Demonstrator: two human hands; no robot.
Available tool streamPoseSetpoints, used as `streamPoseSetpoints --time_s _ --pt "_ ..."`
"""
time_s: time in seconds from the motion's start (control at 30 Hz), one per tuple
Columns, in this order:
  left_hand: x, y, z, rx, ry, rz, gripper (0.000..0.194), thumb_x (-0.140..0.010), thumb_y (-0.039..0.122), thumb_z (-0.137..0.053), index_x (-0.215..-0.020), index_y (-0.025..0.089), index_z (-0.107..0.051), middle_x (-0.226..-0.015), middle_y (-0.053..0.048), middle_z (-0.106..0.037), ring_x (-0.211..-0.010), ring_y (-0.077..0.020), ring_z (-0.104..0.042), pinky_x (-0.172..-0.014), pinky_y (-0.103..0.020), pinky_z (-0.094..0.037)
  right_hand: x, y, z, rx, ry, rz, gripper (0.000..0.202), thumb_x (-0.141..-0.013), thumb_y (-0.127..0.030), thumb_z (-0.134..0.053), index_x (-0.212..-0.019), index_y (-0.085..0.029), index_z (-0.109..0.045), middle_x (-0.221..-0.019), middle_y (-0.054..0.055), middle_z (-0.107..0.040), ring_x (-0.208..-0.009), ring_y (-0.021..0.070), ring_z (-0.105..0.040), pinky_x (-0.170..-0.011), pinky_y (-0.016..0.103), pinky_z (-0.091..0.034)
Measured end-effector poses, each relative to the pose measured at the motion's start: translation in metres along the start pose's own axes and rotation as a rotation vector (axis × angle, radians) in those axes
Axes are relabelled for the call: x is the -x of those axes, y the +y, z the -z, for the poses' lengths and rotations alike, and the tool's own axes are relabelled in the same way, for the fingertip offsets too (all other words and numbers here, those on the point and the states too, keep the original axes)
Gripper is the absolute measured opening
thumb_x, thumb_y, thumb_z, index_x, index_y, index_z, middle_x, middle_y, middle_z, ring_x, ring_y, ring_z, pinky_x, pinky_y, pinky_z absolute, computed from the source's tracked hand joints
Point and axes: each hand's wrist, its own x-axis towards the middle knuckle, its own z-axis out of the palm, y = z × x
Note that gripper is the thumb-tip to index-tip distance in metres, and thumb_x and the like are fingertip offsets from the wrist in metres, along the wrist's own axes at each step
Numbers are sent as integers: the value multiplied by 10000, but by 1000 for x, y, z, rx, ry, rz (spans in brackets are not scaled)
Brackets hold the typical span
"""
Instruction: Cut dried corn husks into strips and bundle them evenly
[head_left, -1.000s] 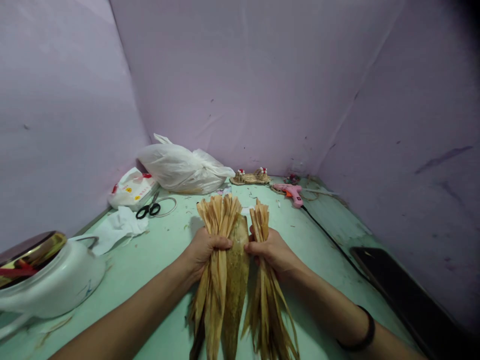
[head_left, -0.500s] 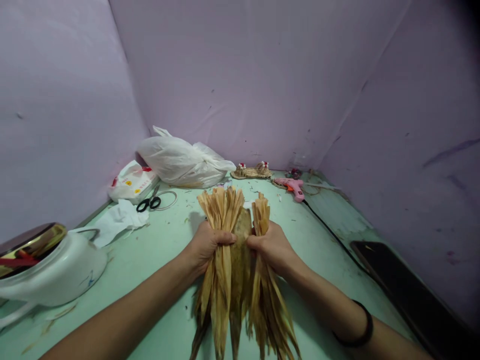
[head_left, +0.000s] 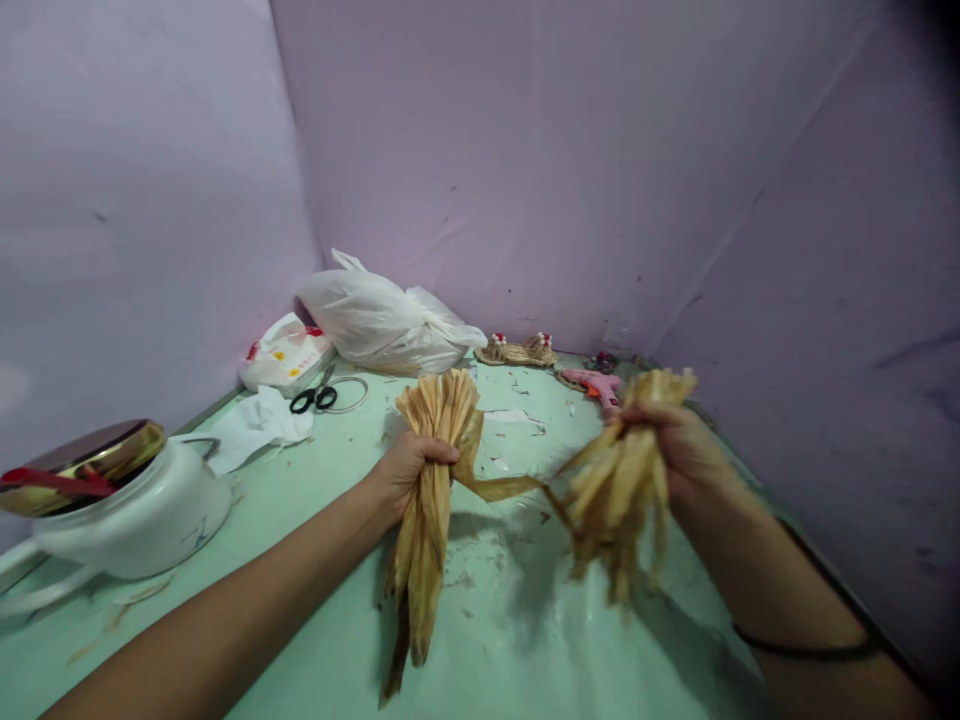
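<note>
My left hand is closed round a bundle of dried corn husks, its gathered tops fanning above the thumb and its pointed tails hanging toward me. Further right, my right hand grips a second bundle of dried husks, raised over the table and smeared by motion. A single husk strip stretches across the gap between the two bundles. Which bundle that strip belongs to, I cannot tell.
Along the back lie a white plastic bag, a woven ornament and a pink glue gun. To the left are a tissue pack, scissors, crumpled tissue and a white pot. Purple walls enclose the table.
My hands have moved apart. The right one has swung right and up with its husk bundle, and the husks between the hands have parted, leaving one strip across the gap.
</note>
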Motion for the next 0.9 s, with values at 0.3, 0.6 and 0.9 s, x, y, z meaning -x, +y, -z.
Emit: streamPoseSetpoints --time_s 0.3,0.6,0.9 --pt "3 -2 0 4 -76 89 278 -473 -5 -540 -723 61 -641 -543 -77 -662 -470 -197 -618 -495 -313 -534 45 -75 15 -396 -197 -29 340 -581 -61 -542 -903 -161 -591 -591 -42 -492 -355 -28 -373 -309 8 -286" --pt "7 -15 -4 -28 -163 -78 402 -433 35 -620 -831 78 -650 -629 -66 -671 -593 -232 -636 -650 -401 -525 36 57 -50 168 -227 -355 235 -517 -185 -737 -584 -146 -514 -448 -36 -497 -368 40 -405 -340 146 -315" --pt "9 -28 -11 -41 -229 -130 461 -444 19 -616 -900 72 -652 -713 -87 -684 -652 -269 -644 -676 -446 -514 49 72 -58 201 -280 -273 187 -461 -135 -609 -644 -136 -567 -478 -37 -531 -400 81 -443 -396 209 -330"
